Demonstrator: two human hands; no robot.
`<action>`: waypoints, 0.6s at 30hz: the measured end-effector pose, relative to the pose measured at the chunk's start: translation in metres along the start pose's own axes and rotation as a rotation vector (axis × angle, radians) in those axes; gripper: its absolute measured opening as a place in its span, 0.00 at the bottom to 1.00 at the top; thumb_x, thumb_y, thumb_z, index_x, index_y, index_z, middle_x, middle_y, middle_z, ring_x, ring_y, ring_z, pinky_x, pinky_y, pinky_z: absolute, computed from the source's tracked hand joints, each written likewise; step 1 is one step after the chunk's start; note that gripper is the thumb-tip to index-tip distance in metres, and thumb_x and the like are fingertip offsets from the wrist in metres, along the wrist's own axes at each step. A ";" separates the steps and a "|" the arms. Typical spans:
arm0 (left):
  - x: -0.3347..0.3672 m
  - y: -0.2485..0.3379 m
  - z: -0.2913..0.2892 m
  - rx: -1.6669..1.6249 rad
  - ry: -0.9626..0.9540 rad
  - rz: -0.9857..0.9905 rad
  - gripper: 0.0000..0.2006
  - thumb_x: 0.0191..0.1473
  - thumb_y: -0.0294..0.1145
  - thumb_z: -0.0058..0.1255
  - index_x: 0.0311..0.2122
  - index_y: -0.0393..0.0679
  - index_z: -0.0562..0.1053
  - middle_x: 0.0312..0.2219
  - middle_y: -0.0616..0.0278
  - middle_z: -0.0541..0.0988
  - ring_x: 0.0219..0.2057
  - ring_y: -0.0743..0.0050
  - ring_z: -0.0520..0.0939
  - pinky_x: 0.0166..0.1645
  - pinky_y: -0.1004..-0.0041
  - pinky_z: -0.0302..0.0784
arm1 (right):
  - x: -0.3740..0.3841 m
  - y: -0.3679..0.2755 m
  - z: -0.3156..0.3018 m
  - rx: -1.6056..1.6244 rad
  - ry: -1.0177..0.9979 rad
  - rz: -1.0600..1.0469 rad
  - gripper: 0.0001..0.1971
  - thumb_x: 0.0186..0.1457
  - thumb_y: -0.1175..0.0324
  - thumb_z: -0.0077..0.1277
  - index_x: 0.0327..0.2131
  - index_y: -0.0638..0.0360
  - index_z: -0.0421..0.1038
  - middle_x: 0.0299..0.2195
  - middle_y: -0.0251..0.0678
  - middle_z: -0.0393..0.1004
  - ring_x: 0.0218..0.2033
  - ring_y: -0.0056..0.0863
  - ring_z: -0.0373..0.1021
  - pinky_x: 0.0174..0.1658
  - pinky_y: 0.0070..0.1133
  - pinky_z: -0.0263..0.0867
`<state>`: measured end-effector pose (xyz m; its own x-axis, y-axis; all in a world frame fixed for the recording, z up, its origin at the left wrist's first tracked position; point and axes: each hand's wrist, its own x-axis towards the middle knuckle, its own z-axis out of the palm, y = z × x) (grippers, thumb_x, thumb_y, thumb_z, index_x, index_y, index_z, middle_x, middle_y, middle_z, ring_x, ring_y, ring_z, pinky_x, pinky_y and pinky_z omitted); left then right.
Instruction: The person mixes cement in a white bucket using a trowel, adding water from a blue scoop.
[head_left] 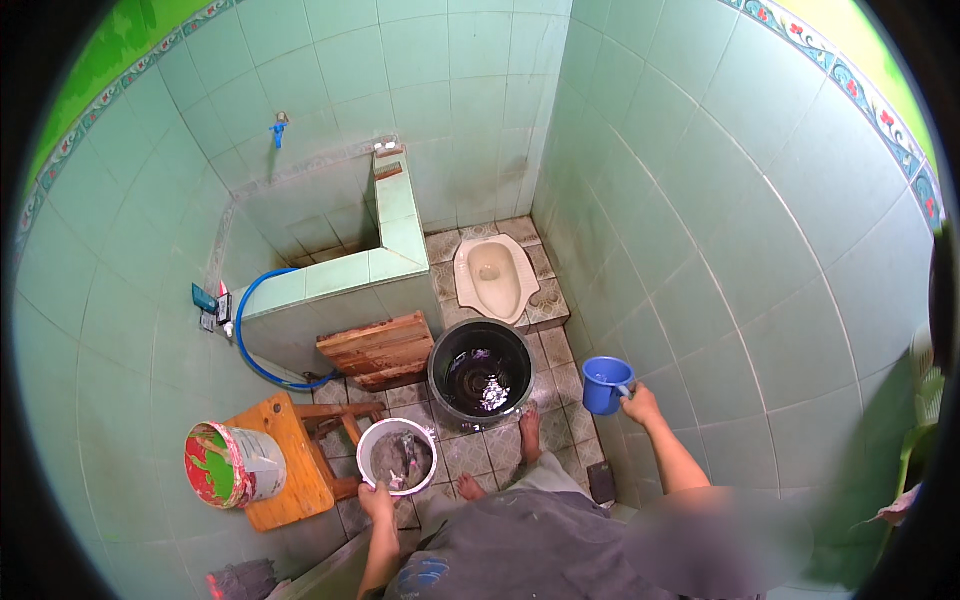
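My right hand (640,404) grips the handle of a blue plastic water dipper (602,400), held upright off to the right of a large dark bucket (482,335). The dark bucket holds water with a bright reflection on it. At lower left, the fingers of my left hand (378,502) are closed on the near rim of a smaller whitish pail (433,447). Greyish contents and a darker lump lie inside that pail; I cannot make out what they are. The dipper's contents are hard to tell.
A wooden stool (290,497) carries a paint-stained bucket (262,470) on the left. A wooden board (375,350) leans against a tiled basin wall (335,282) with a blue hose (240,330). Behind the dark bucket is a squat toilet (497,278). A tiled wall (700,300) rises at right.
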<state>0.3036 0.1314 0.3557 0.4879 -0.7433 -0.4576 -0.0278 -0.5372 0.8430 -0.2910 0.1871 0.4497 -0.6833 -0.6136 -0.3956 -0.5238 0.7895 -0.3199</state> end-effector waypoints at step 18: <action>0.028 0.006 0.025 0.016 0.012 0.033 0.09 0.47 0.22 0.46 0.36 0.32 0.66 0.30 0.46 0.75 0.21 0.58 0.80 0.16 0.66 0.79 | -0.030 -0.045 -0.062 -0.206 0.067 -0.325 0.17 0.51 0.57 0.54 0.43 0.50 0.77 0.34 0.45 0.79 0.38 0.45 0.75 0.45 0.35 0.71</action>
<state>0.2946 0.0975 0.3410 0.4972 -0.7558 -0.4261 -0.0581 -0.5190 0.8528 -0.2790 0.1705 0.5295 -0.4930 -0.8353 -0.2434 -0.8050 0.5440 -0.2367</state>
